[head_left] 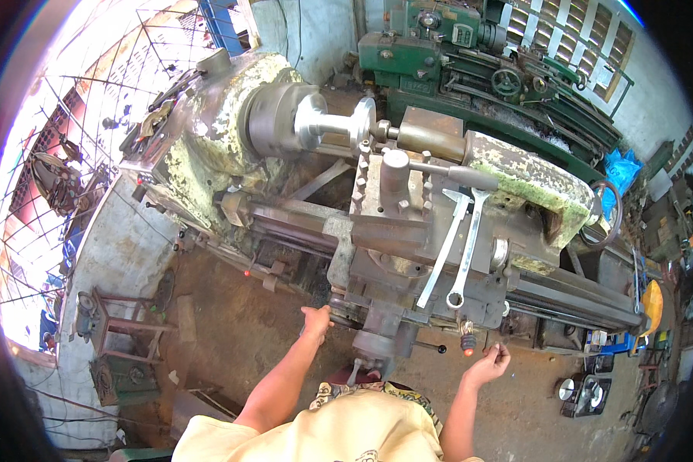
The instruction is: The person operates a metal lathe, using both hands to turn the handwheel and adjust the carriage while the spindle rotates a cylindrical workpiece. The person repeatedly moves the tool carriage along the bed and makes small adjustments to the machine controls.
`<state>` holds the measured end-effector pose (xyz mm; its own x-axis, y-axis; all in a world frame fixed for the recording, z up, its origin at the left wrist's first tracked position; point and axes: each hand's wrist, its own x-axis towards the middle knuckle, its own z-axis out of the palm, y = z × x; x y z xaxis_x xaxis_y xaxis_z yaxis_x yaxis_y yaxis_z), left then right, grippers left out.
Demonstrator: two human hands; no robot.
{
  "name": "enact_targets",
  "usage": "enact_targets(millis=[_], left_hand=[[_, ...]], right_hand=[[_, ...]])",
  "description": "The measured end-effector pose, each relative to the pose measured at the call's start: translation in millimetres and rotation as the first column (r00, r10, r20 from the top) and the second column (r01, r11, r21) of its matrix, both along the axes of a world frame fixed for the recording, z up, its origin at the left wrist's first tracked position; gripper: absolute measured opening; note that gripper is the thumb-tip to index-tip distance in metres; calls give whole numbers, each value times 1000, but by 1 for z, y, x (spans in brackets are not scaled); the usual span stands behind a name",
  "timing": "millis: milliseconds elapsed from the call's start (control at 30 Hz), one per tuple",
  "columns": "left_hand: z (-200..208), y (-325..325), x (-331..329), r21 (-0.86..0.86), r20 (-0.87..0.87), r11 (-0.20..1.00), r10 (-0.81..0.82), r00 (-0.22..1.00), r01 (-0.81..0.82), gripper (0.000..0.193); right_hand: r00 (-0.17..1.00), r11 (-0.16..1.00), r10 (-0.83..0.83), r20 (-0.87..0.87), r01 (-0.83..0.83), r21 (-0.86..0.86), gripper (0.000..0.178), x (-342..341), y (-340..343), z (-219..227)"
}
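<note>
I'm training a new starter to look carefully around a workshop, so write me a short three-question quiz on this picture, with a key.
1. Fill in the blank: the background machine, beyond the lathe nearest the person, is painted mainly ____.
2. True or false: the caliper lies to the left of the wrench.
3. Which of these is closest to the orange-red knob? (a) the left hand; (b) the right hand; (c) the chuck.

Key: 1. green; 2. true; 3. b.
</note>
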<state>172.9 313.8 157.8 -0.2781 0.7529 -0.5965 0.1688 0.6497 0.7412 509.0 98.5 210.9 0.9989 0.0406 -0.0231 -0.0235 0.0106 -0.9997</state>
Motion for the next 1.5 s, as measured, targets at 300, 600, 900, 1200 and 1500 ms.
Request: enact_targets(millis=[300,600,900,1200,1500], left_hand=[[-8,4,-5,-4,5,1000,-1,1000,1,60],[5,6,-11,-85,92,994,-61,994,69,75],[5,7,-11,-65,61,996,-53,997,57,99],[11,8,-11,-104,86,992,-60,995,69,98],[49,11,-34,-195,-466,885,-463,754,423,79]], right_hand=[[718,858,503,481,-350,-376,8,-36,39,77],[732,827,539,417,-363,-430,11,-43,50,70],[740,803,548,391,-333,-495,12,-44,52,67],[731,811,533,426,-300,-502,11,-46,52,66],[738,810,551,390,-359,-465,10,-50,47,77]])
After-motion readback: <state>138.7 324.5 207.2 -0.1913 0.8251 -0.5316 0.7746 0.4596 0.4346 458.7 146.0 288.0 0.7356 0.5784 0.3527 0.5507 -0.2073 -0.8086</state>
